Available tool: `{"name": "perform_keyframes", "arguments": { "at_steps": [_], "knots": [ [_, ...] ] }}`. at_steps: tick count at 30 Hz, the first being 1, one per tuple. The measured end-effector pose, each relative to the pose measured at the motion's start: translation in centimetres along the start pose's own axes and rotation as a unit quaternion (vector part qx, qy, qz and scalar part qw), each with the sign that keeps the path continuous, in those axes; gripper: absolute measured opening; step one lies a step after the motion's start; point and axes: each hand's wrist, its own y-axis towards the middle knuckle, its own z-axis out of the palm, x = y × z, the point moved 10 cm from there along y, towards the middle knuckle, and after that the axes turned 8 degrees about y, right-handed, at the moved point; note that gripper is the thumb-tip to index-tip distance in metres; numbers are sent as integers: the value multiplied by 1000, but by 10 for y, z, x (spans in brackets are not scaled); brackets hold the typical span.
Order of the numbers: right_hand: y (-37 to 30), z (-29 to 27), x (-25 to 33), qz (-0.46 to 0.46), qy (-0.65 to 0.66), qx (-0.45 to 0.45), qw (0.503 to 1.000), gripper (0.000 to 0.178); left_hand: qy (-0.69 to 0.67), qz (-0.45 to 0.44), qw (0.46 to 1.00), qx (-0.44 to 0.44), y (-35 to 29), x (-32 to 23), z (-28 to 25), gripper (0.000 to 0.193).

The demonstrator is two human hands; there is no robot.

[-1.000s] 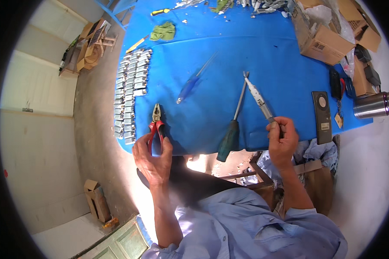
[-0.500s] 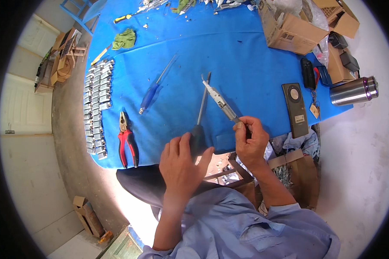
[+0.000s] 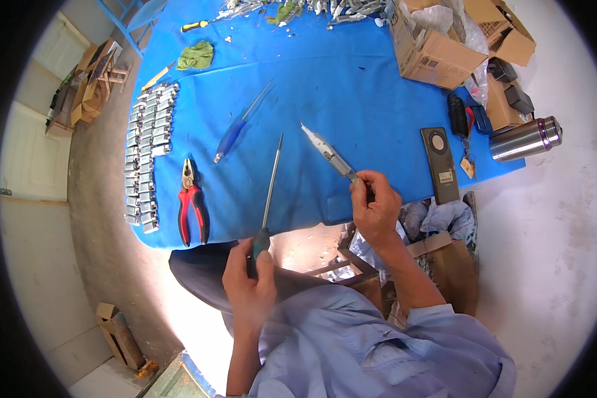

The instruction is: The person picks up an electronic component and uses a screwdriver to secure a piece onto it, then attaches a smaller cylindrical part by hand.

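Note:
My left hand (image 3: 249,282) grips the green handle of a long screwdriver (image 3: 270,187), whose shaft points up over the blue table (image 3: 351,93). My right hand (image 3: 376,207) holds the near end of a slim silver metal part (image 3: 328,152) that slants away to the upper left. Red-handled pliers (image 3: 192,209) lie on the table left of the screwdriver, apart from both hands. A blue-handled screwdriver (image 3: 235,131) lies farther back.
Rows of several small metal pieces (image 3: 147,152) line the table's left edge. Cardboard boxes (image 3: 438,46) stand at the back right. A dark flat device (image 3: 439,164), keys, and a steel flask (image 3: 525,138) sit at the right. A green cloth (image 3: 196,55) lies far left.
My left hand let go of the red pliers on the table, moved right and took the green-handled screwdriver, pulling it toward me. My right hand kept its hold on the metal part.

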Motion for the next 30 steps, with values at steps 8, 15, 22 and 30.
{"name": "perform_keyframes", "arguments": {
  "at_steps": [8, 15, 22, 30],
  "knots": [
    [-23, 30, 59, -92, -72, 105, 988, 17, 7, -40, 999, 9, -50, 27, -31, 32],
    [-32, 44, 74, -100, -96, 119, 983, 17, -10, -88, 996, -13, -70, 50, -47, 34],
    [-26, 50, 85, -129, -148, 144, 970, 19, -21, -103, 994, -12, -72, 60, -44, 39],
    [-21, 57, 82, -137, -147, 165, 966, 24, -29, -104, 994, -2, -74, 65, -46, 38]
  ]
}}
